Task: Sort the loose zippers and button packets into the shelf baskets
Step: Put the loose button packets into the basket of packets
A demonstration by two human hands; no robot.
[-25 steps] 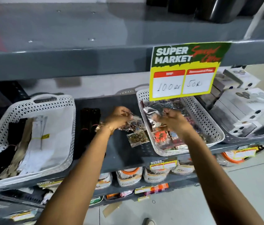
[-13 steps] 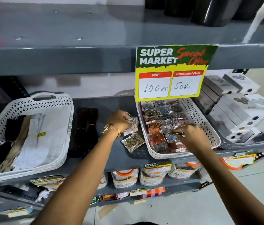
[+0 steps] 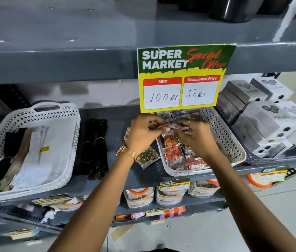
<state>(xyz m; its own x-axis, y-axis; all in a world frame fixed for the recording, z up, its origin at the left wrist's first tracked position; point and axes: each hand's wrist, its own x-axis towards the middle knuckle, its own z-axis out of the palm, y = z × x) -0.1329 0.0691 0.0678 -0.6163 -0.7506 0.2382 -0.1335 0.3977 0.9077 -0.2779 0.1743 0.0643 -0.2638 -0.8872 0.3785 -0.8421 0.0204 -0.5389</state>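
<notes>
Now both hands meet at the centre of the frame, just above the near-left corner of the right basket (image 3: 234, 148). The left hand (image 3: 141, 132) and the right hand (image 3: 196, 137) are close together, fingers pinched on the same clear button packet (image 3: 170, 125), which hangs crumpled between them over the basket's back half. A gold watch (image 3: 127, 152) sits on the left wrist.

Below the hands, that basket holds more button packets (image 3: 172, 151), orange and red ones showing plainly, with a printed red card at the front edge. Just left of the basket, on the bare shelf (image 3: 118, 171), lies a loose packet of brass-coloured buttons (image 3: 147, 157), partly tucked under the left wrist; another packet peeks out behind the left hand.

Further left, in the middle of the shelf, a bundle of dark zippers (image 3: 96, 148) lies loose, banded near its middle. At the left of the frame stands the left basket (image 3: 70, 135), white and perforated, holding black, tan and white zippers (image 3: 32, 153) laid lengthwise.

A price sign (image 3: 181, 77) hangs from the upper shelf edge, directly above the hands, reading 100 and 50. At the right of the frame grey and white boxes (image 3: 263, 124) are stacked beside the right basket.
</notes>
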